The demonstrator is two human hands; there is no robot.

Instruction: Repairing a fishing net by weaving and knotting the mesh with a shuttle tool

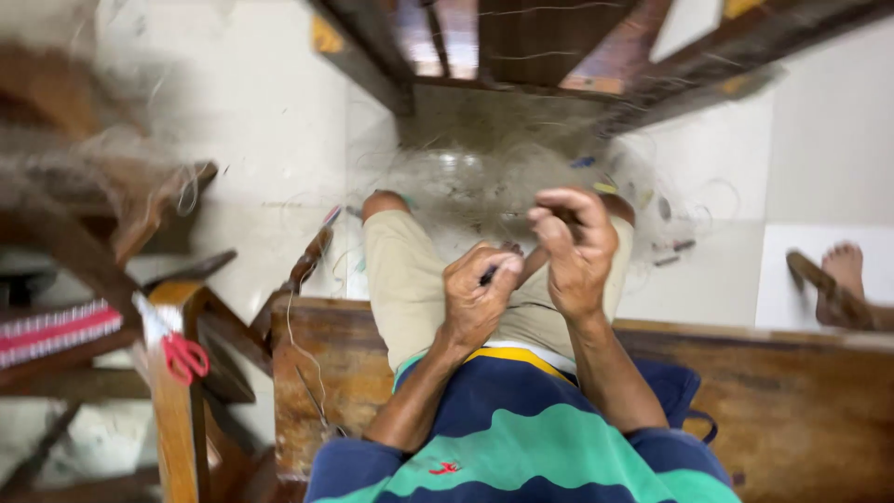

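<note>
My left hand (477, 296) is closed around a small dark tool, its tip showing between thumb and fingers. My right hand (575, 244) is raised just beside it, fingers curled and pinching a thin brown strand or stick that runs down toward the left hand. Both hands hover over my lap, above beige shorts (410, 284) and a striped blue, green and yellow shirt (531, 438). A tangle of fine pale threads (484, 182) spreads over the floor beyond my knees. The picture is blurred, so the small items stay unclear.
I sit on a worn wooden bench (801, 401). Red-handled scissors (184, 357) hang on a wooden post at the left, near a red and white striped part (56, 331). Dark wooden frame beams (521, 47) cross the top. Another person's bare foot (843, 275) rests at the right on white tiles.
</note>
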